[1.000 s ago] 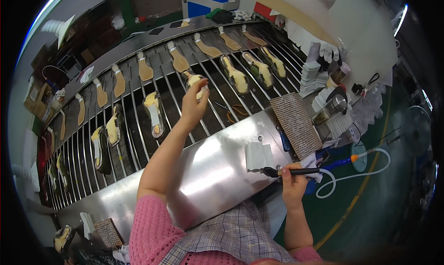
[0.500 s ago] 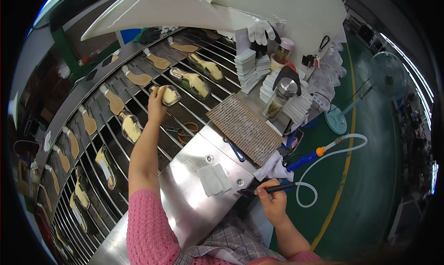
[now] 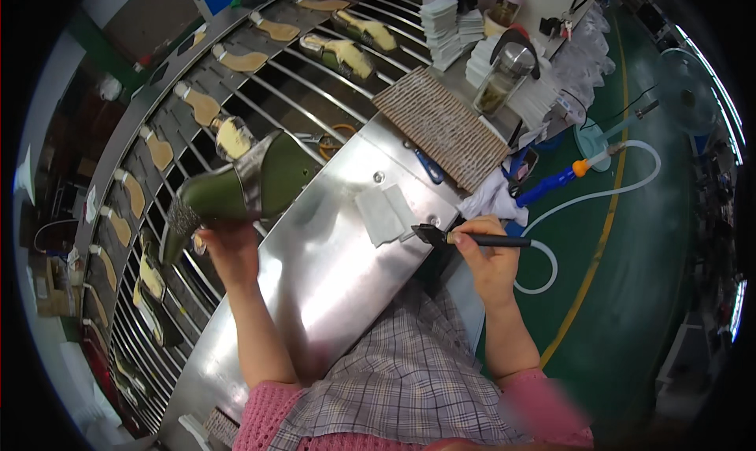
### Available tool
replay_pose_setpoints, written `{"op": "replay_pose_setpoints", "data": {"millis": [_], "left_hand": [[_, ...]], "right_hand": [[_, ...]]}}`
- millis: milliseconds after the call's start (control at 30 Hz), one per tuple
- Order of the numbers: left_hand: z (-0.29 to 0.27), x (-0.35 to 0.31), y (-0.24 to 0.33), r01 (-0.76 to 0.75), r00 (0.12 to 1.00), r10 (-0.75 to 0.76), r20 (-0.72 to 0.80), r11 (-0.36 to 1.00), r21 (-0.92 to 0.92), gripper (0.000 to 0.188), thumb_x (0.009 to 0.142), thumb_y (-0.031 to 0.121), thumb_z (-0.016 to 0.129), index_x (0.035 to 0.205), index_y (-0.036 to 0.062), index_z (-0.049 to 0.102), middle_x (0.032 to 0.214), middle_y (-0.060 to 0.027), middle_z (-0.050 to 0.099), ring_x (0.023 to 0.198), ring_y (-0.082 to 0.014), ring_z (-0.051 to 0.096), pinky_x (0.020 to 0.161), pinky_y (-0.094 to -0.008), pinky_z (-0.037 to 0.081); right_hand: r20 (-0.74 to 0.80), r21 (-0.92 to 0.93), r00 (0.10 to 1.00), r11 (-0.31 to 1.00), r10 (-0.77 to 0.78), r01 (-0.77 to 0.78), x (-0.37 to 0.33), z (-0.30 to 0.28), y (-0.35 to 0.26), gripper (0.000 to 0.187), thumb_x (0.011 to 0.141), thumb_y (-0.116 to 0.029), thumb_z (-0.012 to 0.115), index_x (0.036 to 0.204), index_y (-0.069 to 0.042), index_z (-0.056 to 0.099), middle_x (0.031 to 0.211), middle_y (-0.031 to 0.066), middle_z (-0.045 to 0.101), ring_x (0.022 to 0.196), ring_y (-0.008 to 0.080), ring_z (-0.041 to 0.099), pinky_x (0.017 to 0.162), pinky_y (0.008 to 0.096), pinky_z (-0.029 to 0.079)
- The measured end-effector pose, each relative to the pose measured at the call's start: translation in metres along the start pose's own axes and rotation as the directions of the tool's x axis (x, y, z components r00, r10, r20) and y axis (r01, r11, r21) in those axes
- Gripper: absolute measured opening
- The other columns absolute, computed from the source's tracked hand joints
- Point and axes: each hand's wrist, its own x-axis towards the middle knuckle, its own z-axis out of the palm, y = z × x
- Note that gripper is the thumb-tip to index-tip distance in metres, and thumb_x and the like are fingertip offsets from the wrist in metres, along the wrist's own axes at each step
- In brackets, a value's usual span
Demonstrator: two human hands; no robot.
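Note:
My left hand [image 3: 228, 256] grips a green shoe upper on its last [image 3: 216, 195] from below, above the near edge of the metal bars. The shoe has a glittery grey toe and a grey strap. Its underside faces away from me. In my right hand [image 3: 492, 266] is a brush [image 3: 508, 240] with a black handle and a dark, flat head pointing left, over the right edge of the steel worktop [image 3: 315, 270]. A thin white hose [image 3: 555, 266] runs from the handle's end. Folded white cloths [image 3: 386, 216] lie on the worktop beside the brush head.
Several lasted shoes rest on a rack of metal bars [image 3: 276, 97]; tan soles [image 3: 240, 60] line the belt behind. A ridged brown board [image 3: 441, 128], a blue-handled tool [image 3: 429, 168] and a glass jar [image 3: 504, 81] stand right. Orange-handled scissors [image 3: 340, 128] lie by the bars.
My left hand has lifted the shoe off the bars and brought it nearer, tipping it so its green side shows. My right hand still holds the brush, now slightly higher in view.

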Motion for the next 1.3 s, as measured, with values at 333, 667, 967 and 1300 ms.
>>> {"op": "replay_pose_setpoints", "data": {"millis": [333, 667, 967, 1300], "left_hand": [[0.081, -0.158, -0.022, 0.211, 0.977, -0.147, -0.155, 0.539, 0.816, 0.063, 0.091, 0.039, 0.059, 0.141, 0.0051, 0.041, 0.131, -0.0136, 0.056, 0.117, -0.0253, 0.054, 0.101, -0.0434, 0.047], [0.057, -0.169, -0.043, 0.615, 0.788, -0.608, -0.096, 0.784, 0.085, 0.052, 0.097, 0.042, 0.045, 0.138, 0.0103, 0.044, 0.135, -0.0061, 0.055, 0.126, -0.0182, 0.049, 0.117, -0.0427, 0.026], [0.041, -0.191, -0.067, 0.362, 0.931, -0.362, -0.04, 0.905, 0.226, 0.057, 0.094, 0.027, 0.057, 0.14, 0.0016, 0.036, 0.142, -0.0184, 0.044, 0.131, -0.0291, 0.047, 0.111, -0.0411, 0.035], [0.031, -0.192, -0.083, -0.381, 0.919, 0.202, 0.338, 0.24, 0.893, 0.09, 0.074, 0.023, 0.085, 0.138, 0.0012, 0.027, 0.141, -0.0246, 0.042, 0.135, -0.0336, 0.042, 0.116, -0.0449, 0.025]], "right_hand": [[0.232, 0.028, 0.973, 1.0, -0.017, 0.011, -0.025, 0.042, -0.028, 0.01, 0.078, -0.013, 0.079, 0.08, -0.007, 0.072, 0.075, -0.0001, 0.068, 0.069, 0.0125, 0.053, 0.06, 0.0258, 0.039], [0.293, -0.32, 0.825, 0.764, -0.483, 0.561, -0.03, 0.089, -0.028, 0.032, 0.067, -0.02, 0.088, 0.088, -0.008, 0.067, 0.083, 0.0002, 0.065, 0.065, 0.0162, 0.057, 0.056, 0.0257, 0.044], [0.433, -0.037, 0.865, 0.953, -0.255, 0.299, -0.02, 0.07, -0.015, 0.022, 0.071, -0.02, 0.085, 0.083, -0.01, 0.069, 0.078, 0.002, 0.066, 0.065, 0.019, 0.057, 0.062, 0.0302, 0.045], [0.278, -0.213, 0.914, 0.908, -0.297, 0.36, -0.014, 0.077, 0.006, 0.026, 0.076, -0.016, 0.081, 0.095, -0.005, 0.066, 0.088, 0.0059, 0.067, 0.077, 0.0232, 0.058, 0.068, 0.0325, 0.047]]}}
